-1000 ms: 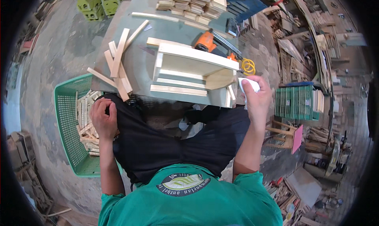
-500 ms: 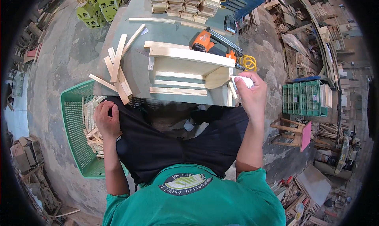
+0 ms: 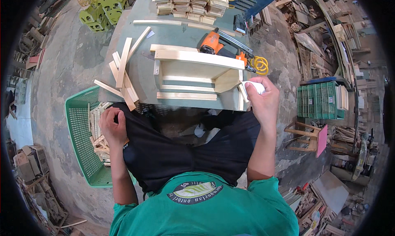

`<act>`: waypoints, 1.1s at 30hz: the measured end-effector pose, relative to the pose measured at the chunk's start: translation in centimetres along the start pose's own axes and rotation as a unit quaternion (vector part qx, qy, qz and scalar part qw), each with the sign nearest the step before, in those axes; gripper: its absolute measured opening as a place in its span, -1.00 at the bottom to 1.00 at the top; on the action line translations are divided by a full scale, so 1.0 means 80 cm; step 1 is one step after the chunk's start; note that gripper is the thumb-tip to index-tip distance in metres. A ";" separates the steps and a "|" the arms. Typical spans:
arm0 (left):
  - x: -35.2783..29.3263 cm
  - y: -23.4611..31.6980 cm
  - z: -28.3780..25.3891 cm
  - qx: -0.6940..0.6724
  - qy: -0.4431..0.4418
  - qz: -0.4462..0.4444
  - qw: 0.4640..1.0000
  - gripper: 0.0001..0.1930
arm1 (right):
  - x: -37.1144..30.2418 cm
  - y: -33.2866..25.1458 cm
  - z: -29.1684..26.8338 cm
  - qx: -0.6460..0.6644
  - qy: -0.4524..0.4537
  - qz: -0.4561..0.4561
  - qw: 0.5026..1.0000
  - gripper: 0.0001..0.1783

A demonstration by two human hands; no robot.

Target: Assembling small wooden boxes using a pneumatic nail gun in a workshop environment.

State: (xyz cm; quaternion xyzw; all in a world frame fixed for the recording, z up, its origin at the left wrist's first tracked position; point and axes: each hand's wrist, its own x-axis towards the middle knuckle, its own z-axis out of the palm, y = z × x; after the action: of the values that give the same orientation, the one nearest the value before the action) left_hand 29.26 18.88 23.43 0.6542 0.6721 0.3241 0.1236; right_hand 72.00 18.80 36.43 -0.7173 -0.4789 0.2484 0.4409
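Observation:
My right hand (image 3: 264,96) pinches a white folded piece (image 3: 253,87), paper or cloth-like, at the right end of a wooden frame. The frame (image 3: 197,57), of pale boards with slats across it, lies on the worktable (image 3: 144,77) near its front edge. Small wood strips beside that frame end sit close to my fingers. My left hand (image 3: 112,125) rests on my left thigh, loosely bent, thumb apart from the fingers, holding nothing I can see. An orange and black nail gun (image 3: 214,43) lies just behind the frame.
Loose wooden strips (image 3: 123,73) lie crossed at the table's left, some overhanging its edge. Stacked wood pieces (image 3: 189,3) stand at the back. A green basket (image 3: 78,141) of strips is by my left leg. Yellow hose (image 3: 260,64) coils at the table's right.
The view has shifted slightly. My right hand still holds the white piece at the frame's end, and my left hand stays on my thigh.

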 end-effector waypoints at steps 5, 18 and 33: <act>-0.005 -0.009 -0.013 -0.004 0.029 0.018 0.999 -0.90 | -0.012 -0.015 0.006 0.045 -0.039 0.035 0.998 -0.81; -0.008 -0.010 -0.006 -0.022 0.057 0.027 0.998 -0.86 | -0.117 -0.041 0.268 0.190 -0.397 0.032 0.898 -0.40; -0.014 -0.025 -0.018 -0.044 0.074 0.011 0.996 -0.92 | -0.131 -0.021 0.324 0.018 -0.337 -0.180 0.924 -0.87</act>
State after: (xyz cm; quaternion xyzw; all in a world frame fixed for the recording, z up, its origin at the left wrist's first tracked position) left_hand 26.94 17.55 23.03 0.6296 0.6573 0.4024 0.0987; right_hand 46.68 19.80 24.53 -0.4849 -0.7156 0.4009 0.3035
